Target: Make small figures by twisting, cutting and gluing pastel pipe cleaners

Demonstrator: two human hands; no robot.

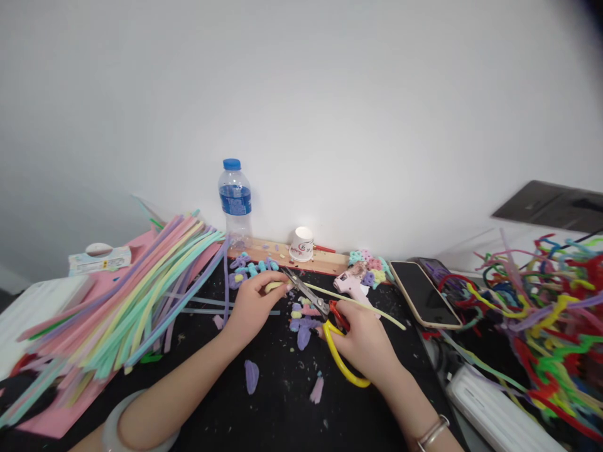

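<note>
My left hand (252,301) pinches a pale yellow pipe cleaner (358,300), whose long free end stretches to the right past the scissors. In my right hand (362,339) is a pair of scissors (346,364) with yellow and red handles. Their blades point up and left, reaching the pipe cleaner close to my left fingertips; whether the blades touch it I cannot tell. Below the blades lie small fuzzy purple, pink and yellow pieces (304,329). A purple petal-like piece (251,376) and a pinkish tuft (317,389) rest on the black tabletop nearer to me.
A big bundle of pastel pipe cleaners (155,295) spreads at left. Along the wall stand a water bottle (235,201) and a paper cup (301,245). A pink glue gun (351,285), a phone (424,295), a white power strip (499,408) and tangled bright pipe cleaners (551,320) occupy the right.
</note>
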